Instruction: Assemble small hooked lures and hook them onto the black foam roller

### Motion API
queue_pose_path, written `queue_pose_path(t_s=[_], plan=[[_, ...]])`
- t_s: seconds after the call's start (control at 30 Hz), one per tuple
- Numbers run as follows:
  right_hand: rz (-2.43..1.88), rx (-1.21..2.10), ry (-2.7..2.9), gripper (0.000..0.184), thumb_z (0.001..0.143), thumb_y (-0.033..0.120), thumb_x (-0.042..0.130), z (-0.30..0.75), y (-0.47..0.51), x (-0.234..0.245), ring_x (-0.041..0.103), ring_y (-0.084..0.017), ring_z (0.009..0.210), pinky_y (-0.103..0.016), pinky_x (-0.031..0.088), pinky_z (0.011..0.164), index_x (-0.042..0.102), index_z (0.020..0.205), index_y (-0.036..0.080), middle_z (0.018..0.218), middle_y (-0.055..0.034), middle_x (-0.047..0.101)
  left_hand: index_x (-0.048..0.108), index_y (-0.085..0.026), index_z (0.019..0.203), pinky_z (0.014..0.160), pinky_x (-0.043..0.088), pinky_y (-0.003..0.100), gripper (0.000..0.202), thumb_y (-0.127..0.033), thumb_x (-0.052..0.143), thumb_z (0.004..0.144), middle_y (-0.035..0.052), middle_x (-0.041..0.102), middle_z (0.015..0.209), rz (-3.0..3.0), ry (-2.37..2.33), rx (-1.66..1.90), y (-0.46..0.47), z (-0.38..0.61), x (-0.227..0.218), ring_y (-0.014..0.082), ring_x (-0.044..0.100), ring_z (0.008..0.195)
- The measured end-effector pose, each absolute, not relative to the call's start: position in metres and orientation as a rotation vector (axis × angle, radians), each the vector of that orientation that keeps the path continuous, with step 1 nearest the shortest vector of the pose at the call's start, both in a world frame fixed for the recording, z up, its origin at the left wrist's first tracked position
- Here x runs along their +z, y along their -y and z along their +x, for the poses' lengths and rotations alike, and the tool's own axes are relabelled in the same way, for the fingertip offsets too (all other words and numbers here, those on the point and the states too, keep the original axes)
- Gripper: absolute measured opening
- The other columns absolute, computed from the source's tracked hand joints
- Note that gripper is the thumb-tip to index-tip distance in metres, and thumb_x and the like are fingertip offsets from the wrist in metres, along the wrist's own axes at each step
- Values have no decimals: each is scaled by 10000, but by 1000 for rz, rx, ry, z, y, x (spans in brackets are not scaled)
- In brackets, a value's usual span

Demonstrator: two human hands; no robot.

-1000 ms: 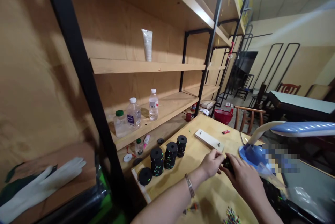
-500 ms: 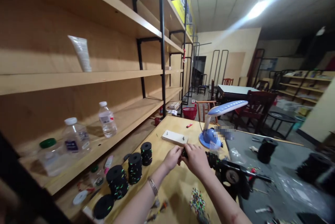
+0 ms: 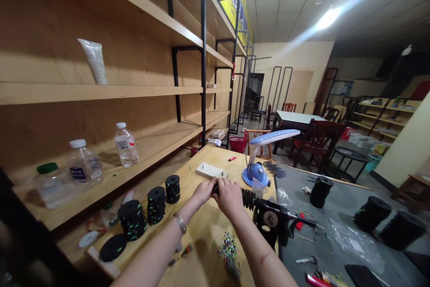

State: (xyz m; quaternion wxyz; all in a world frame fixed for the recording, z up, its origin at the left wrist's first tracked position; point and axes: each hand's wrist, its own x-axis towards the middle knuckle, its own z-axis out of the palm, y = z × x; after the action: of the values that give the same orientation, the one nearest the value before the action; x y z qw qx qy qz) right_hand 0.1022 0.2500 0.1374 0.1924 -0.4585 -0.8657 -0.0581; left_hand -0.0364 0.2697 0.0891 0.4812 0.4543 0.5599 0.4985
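Note:
My left hand and my right hand meet over the wooden table, fingers closed around a small black piece. The fingers mostly hide it, so its kind does not show. Right of my right hand, a black ribbed roll sits in line with a black hand-cranked device at the table's edge. Whether the held piece joins that roll is hidden. A white block with two upright pins lies just beyond my hands. Below my right forearm is a pile of small multicoloured bits.
Black spools with coloured flecks stand along the left edge beside a flat black disc. A blue desk lamp rises beyond my hands. The grey table at right carries more black spools and plastic bags. Shelves border the left.
The view has swung slightly, so the table and hands appear further left. Both hands stay together on the black piece, with little visible shift in their grip.

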Motion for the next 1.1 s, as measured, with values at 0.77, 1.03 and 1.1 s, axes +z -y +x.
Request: queue_pose_path(t_s=[0.77,1.03,1.1], plan=[[-1257,-127,2432,320,868,371,620,103,-252,136,604,-277,989,-384,402,804,559,1116,177,1073,-114,677,579,-172,828,511,319,204,399,-553,650,729,-20,577,676,1005,-1227,1224,-254,-39,95,96,511,553],[-1249,-155,2417,303,870,346,613,104,-251,136,616,-292,971,-390,411,796,571,1118,177,1079,-128,683,570,-168,808,514,323,203,429,-584,635,723,-28,550,651,1024,-1178,1215,-258,-41,90,75,471,514],[-1241,-161,2415,313,857,331,629,103,-251,136,621,-294,967,-391,419,795,575,1123,176,1073,-129,689,577,-176,857,548,350,202,422,-559,665,704,-21,571,717,1044,-1175,1239,-261,-39,89,77,505,566]])
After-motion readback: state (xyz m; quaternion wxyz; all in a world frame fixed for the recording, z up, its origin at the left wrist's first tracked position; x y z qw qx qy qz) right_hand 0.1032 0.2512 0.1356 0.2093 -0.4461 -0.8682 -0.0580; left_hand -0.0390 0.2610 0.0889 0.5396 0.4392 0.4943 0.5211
